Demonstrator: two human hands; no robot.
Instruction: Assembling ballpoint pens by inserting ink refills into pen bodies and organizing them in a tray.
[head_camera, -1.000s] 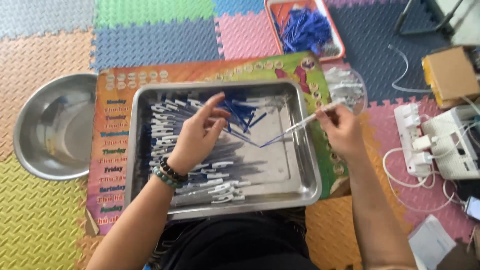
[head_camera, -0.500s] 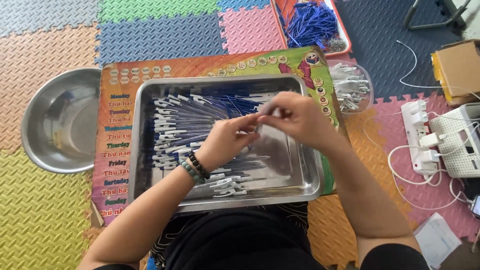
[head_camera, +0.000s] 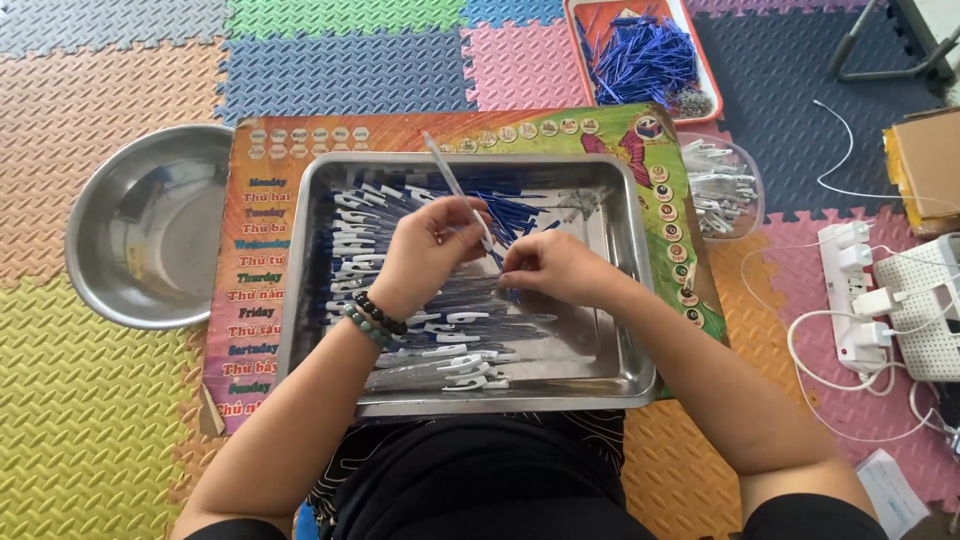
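A floor of interlocking foam mats (head_camera: 100, 430) in several colours is carrying the work area. A rectangular steel tray (head_camera: 620, 300) is sitting on a printed board (head_camera: 260, 250) directly in front of the person. Clear pen barrels with white clips (head_camera: 450, 345) are lying across the tray floor, with blue refills (head_camera: 520, 215) toward the tray's far side.

The left hand (head_camera: 425, 250) is closing its fingers on one clear pen barrel (head_camera: 455, 190), which is tilting up and away over the tray's far rim. The right hand (head_camera: 555, 268) is pinching at the barrel's lower end; what it grips there cannot be told. Both hands are nearly touching above the tray's centre.

A round steel bowl (head_camera: 150, 240) is lying just left of the tray. A red tray of blue refills (head_camera: 645, 55) is lying beyond the tray. A clear tub of white parts (head_camera: 722, 180) is sitting at the tray's far right corner. A power strip (head_camera: 850, 300) is lying well right of the tray.
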